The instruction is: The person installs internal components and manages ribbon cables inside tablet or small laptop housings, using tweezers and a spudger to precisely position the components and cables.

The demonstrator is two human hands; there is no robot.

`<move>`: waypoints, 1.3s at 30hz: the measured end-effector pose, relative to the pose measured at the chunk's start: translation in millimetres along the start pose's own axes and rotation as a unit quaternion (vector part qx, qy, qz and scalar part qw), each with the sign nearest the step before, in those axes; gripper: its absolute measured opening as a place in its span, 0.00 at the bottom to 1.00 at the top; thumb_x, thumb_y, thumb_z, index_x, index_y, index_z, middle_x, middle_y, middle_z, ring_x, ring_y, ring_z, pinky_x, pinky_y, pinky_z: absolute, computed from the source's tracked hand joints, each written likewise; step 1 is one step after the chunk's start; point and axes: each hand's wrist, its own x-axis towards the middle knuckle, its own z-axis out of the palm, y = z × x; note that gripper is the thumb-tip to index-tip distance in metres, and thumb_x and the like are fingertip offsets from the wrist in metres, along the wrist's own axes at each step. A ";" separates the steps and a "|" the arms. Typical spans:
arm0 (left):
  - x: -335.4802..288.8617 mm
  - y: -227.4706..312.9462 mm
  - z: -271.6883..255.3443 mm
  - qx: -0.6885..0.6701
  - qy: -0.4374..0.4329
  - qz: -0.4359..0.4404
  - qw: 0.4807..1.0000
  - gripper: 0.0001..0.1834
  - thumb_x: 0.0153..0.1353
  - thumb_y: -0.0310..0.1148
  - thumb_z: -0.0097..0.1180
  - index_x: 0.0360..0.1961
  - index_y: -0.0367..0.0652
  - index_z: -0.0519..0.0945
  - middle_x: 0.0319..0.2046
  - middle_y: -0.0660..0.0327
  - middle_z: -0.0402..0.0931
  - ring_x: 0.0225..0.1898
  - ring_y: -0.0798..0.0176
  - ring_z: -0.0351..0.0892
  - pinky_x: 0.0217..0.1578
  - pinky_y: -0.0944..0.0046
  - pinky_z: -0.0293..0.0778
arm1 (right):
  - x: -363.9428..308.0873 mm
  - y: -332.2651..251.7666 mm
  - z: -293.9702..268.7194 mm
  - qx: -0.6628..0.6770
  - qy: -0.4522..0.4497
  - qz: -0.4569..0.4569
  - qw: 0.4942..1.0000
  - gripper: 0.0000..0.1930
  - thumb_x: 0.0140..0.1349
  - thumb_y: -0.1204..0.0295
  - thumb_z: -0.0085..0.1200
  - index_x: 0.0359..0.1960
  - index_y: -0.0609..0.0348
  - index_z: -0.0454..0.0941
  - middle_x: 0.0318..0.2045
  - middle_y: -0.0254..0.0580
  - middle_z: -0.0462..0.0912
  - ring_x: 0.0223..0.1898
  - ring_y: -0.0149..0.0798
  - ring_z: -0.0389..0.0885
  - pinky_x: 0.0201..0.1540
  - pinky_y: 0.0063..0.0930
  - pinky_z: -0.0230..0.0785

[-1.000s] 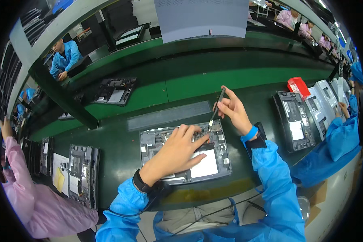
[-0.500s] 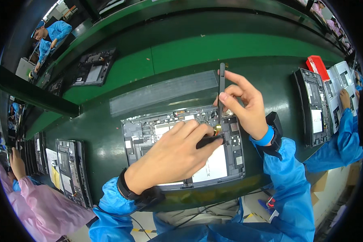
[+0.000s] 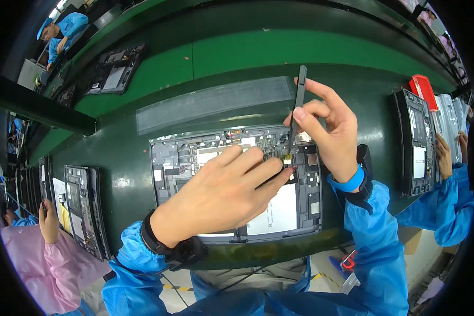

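Note:
An opened laptop base (image 3: 231, 239) lies on the dark green bench before me, its circuit boards and white-labelled battery (image 3: 273, 213) exposed. Reaching over its middle, my left hand (image 3: 224, 192) has curled fingers, with thumb and index fingertip together beside a small yellow-and-white connector (image 3: 288, 158). Whatever they pinch is hidden. My right hand (image 3: 329, 124) grips a slim black stick-like tool (image 3: 299, 100) between thumb and fingers. The tool slants down, its lower tip at or just above the connector; contact cannot be made out.
A clear plastic strip (image 3: 210, 102) lies behind the laptop base. More opened bases stand at left (image 3: 81, 210) and right (image 3: 416, 142), near a red bin (image 3: 423, 92). Another base (image 3: 116, 68) lies at far left. Co-workers' hands (image 3: 443, 155) work on both sides.
My left fingertips have closed up at the connector, and the dark gap between them has narrowed. The tool in my right hand leans more to the right at its top. The whole view has shifted slightly.

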 end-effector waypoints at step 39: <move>-8.6 20.5 -28.4 -0.046 -0.077 -0.125 0.988 0.42 0.61 0.35 0.68 0.75 0.37 0.66 0.62 0.50 0.78 0.59 0.46 0.74 0.60 0.51 0.70 | 1.3 -36.3 -42.2 -0.295 -0.085 0.023 0.951 0.09 0.59 0.72 0.63 0.38 0.63 0.79 0.26 0.45 0.83 0.24 0.34 0.78 0.29 0.29 0.69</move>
